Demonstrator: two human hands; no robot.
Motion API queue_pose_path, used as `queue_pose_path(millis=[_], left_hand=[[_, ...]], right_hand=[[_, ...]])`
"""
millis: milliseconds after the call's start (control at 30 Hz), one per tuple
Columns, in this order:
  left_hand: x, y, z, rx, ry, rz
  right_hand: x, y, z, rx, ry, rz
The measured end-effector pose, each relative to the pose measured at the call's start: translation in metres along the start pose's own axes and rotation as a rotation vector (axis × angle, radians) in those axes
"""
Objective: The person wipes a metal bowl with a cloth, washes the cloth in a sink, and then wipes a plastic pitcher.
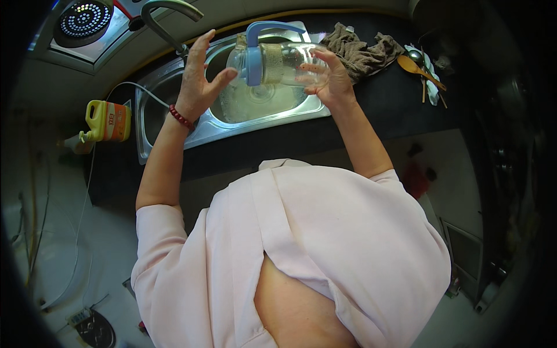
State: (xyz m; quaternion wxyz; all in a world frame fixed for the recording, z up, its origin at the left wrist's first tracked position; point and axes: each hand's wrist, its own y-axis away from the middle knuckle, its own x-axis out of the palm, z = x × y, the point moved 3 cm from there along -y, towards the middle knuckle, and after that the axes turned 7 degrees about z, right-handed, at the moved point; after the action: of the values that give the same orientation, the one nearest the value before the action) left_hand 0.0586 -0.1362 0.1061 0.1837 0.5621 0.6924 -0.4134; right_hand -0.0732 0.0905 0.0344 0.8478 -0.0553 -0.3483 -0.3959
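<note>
My right hand (335, 80) grips the base end of a clear pitcher (293, 61) with a blue collar and a blue handle. The pitcher lies on its side in the air above the right basin of a stainless steel sink (261, 124), its mouth turned to the left. My left hand (198, 82) is raised at the mouth end with thumb and fingers spread. Its thumb tip overlaps the rim in view; whether it touches I cannot tell. Cloudy, sudsy water (261, 106) shows in the basin below. A red bead bracelet (180, 117) circles my left wrist.
A metal faucet (174, 6) arches behind my left hand. A yellow pump jug (109, 121) stands left of the sink. To the right, a crumpled brown towel (361, 50) lies on the black countertop (383, 104), beside a wooden spoon (420, 71) and chopsticks on a white cloth.
</note>
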Motion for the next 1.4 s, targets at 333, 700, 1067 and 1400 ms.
queue_pose_path(millis=[333, 700, 1067, 1400], left_hand=[[0.009, 0.0, -0.032, 0.2, 0.322, 0.029], [0.003, 0.032, -0.025, 0.291, 0.21, -0.116], [0.007, 0.048, -0.041, 0.331, 0.179, -0.199], [0.005, 0.044, -0.042, 0.277, 0.267, -0.281]], right_hand=[[0.033, 0.033, -0.02, 0.288, -0.125, 0.098], [0.064, 0.043, -0.029, -0.018, -0.01, -0.035], [0.052, 0.05, -0.034, -0.052, -0.008, 0.142], [0.046, 0.04, -0.023, -0.085, 0.032, 0.361]])
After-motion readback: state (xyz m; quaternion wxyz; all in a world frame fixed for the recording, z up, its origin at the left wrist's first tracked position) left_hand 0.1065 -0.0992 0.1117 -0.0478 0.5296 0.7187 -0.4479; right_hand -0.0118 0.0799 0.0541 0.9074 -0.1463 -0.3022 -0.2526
